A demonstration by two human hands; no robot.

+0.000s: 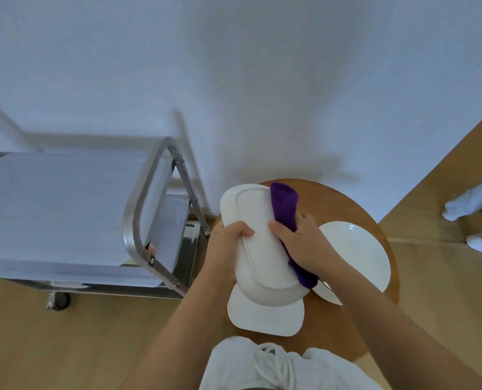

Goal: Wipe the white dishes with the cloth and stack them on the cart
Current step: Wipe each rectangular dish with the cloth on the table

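Gripping upturned oblong dish (258, 243), left hand (228, 240) thumb-over-edge.

The long dish (258, 243) looks smooth, white and a bit shiny. Against it lies a soft, fuzzy purple cloth (284, 209). Under it, the round bench (338, 204) is smooth brown wood. Left of it, the cart (144, 204) has shiny metal bars.

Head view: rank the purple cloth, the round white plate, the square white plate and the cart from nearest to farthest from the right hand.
1. Purple cloth: gripped in the right hand against the oblong dish.
2. Round white plate: just right of the hand, on the table.
3. Square white plate: below, toward the person.
4. Cart: far left.
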